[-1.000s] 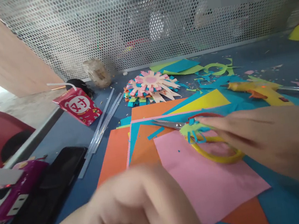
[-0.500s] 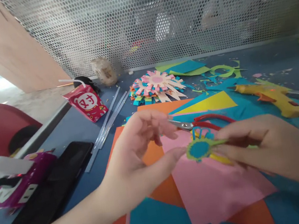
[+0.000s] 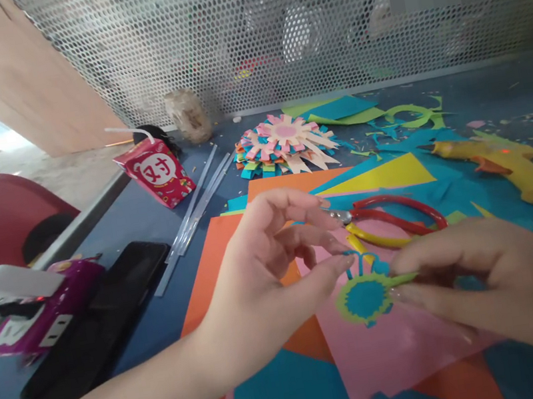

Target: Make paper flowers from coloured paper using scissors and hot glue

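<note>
A small paper flower (image 3: 366, 298), with a blue centre, a green fringed rim and looped blue strips, is held over a pink paper sheet (image 3: 373, 364). My right hand (image 3: 483, 286) pinches it by a green strip at its right side. At its upper left, the thumb and a finger of my left hand (image 3: 277, 265) close on the end of a blue strip; the other fingers are curled and raised. Behind the flower lie scissors with red and yellow handles (image 3: 394, 206), their blades hidden by my left hand.
Fringed paper rosettes (image 3: 284, 136) lie in a pile behind the sheets. A yellow glue gun (image 3: 503, 162) is at right, among paper scraps. On the left are clear glue sticks (image 3: 196, 204), a red drink carton (image 3: 156, 173), a black phone (image 3: 93, 321) and a purple device (image 3: 55, 307).
My right hand has lowered the flower slightly and brought it nearer. My left thumb has moved from the green rim up to a blue strip, closing toward a finger.
</note>
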`<state>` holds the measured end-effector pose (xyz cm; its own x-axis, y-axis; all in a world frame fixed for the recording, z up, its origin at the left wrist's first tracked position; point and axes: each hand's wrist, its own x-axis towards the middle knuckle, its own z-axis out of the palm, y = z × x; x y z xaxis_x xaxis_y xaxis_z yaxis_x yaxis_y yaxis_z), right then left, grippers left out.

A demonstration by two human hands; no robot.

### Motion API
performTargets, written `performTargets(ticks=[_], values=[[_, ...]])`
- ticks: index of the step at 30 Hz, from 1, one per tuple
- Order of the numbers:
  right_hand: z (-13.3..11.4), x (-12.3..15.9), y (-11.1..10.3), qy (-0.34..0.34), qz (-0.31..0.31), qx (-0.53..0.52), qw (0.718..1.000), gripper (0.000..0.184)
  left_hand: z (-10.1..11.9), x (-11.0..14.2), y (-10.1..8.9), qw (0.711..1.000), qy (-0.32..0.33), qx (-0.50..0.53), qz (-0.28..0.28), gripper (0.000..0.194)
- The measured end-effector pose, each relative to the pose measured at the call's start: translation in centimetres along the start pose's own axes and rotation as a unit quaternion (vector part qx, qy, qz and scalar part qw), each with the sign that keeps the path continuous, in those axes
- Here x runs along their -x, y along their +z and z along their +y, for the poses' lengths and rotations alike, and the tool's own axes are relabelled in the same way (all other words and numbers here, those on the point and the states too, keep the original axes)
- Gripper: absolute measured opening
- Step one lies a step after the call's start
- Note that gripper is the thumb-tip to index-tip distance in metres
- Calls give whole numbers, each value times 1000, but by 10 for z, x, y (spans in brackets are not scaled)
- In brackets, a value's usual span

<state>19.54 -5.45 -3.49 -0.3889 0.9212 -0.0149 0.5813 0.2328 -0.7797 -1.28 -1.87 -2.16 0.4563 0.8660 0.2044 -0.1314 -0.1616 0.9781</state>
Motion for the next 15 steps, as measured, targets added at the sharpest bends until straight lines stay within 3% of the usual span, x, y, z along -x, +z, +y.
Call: performTargets(ticks=[5, 11, 15], values=[[-1, -1, -1, 16, 13, 10, 1000, 16, 1, -1, -1, 1000, 9, 1, 0, 30], [-2, -5, -4, 21, -36, 21, 999, 17, 3, 0, -2, 1000, 24, -1, -13, 30], [-5, -4, -3, 25, 0, 10, 1000, 18, 4, 0, -3, 999, 29, 2, -18, 29]])
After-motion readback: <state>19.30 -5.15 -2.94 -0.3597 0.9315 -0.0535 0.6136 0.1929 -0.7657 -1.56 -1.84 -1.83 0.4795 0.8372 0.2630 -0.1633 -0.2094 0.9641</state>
